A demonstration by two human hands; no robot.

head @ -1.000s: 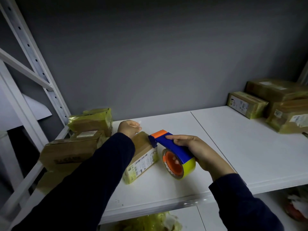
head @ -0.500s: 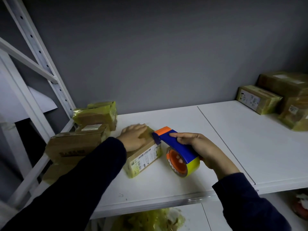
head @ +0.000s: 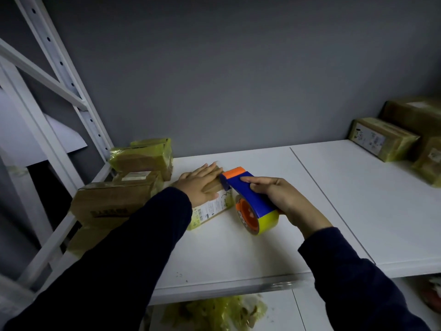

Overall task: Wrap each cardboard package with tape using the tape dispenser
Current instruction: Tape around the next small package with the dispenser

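A small cardboard package (head: 213, 207) with a white label and yellow tape lies on the white shelf (head: 238, 254). My left hand (head: 200, 183) presses flat on its top with straight fingers. My right hand (head: 282, 200) grips the blue handle of the tape dispenser (head: 248, 199). The dispenser's orange tip touches the package's far right end, beside my left fingertips. Its orange hub and yellow tape roll hang just right of the package.
Several taped packages (head: 143, 158) and a brown box (head: 112, 203) sit at the left by the white rack upright (head: 69, 75). More packages (head: 381, 138) stand at the back right. Crumpled yellow tape (head: 214, 311) lies on the lower shelf.
My left hand went from curled behind the package to lying flat on its top. The dispenser's tip has stayed at the package's end. The view has shifted.
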